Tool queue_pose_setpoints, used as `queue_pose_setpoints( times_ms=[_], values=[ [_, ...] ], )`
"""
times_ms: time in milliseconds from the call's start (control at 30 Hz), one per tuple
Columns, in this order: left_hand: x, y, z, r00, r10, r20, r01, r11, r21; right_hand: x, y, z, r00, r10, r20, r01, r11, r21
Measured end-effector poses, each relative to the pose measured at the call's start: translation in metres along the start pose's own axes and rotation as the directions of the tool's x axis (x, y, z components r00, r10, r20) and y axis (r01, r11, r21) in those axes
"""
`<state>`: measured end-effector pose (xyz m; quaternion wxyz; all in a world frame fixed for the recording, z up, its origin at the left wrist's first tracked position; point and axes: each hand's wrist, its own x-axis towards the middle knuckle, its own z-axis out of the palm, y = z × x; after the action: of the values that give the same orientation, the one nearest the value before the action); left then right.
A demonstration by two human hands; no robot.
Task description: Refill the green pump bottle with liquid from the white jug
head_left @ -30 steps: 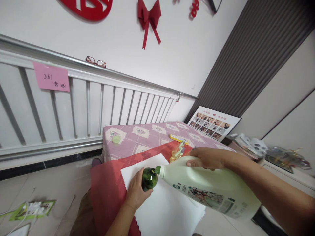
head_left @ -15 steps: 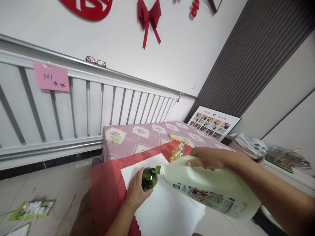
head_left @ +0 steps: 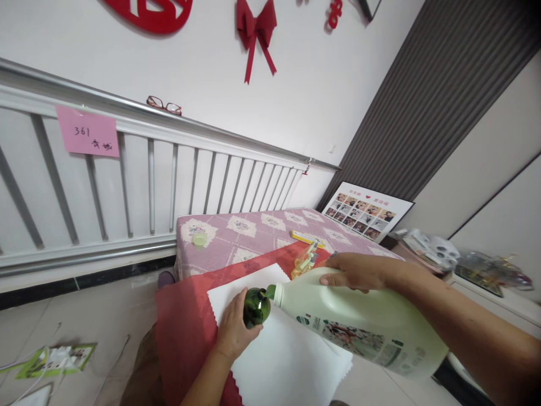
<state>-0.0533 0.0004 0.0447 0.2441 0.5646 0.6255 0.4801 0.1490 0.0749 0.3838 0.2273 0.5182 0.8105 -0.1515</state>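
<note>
My left hand (head_left: pixel 234 330) is wrapped round a small dark green bottle (head_left: pixel 257 309), whose mouth faces up. In my right hand (head_left: pixel 355 272) is a large pale green detergent jug (head_left: pixel 359 327), tilted over with its green spout (head_left: pixel 270 291) at the bottle's mouth. Whether liquid is flowing is too small to make out. Beneath both lies a white sheet (head_left: pixel 279 349) with a zigzag edge, on a red cloth (head_left: pixel 181 316). Just behind the jug's neck are pump dispenser tops (head_left: pixel 310 254) and a yellowish clear bottle (head_left: pixel 300 268), partly hidden.
A pale green cap (head_left: pixel 199 239) and a yellow-and-white box (head_left: pixel 307 239) rest on the patterned tablecloth (head_left: pixel 270 223). Behind the table stands a white radiator (head_left: pixel 203 180) with glasses (head_left: pixel 164 105) on top. A power strip with cables (head_left: pixel 59 358) lies on the floor at left.
</note>
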Motion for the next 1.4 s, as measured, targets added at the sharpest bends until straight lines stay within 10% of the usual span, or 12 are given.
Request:
queue_pose_setpoints(
  times_ms=[1400],
  values=[
    [-0.0017,0.003,-0.0026,0.999,-0.015,0.032,0.014,1.0,0.023,-0.0025,-0.0065,-0.0022,1.0,-0.01,-0.003,0.01,1.0,-0.019]
  ],
)
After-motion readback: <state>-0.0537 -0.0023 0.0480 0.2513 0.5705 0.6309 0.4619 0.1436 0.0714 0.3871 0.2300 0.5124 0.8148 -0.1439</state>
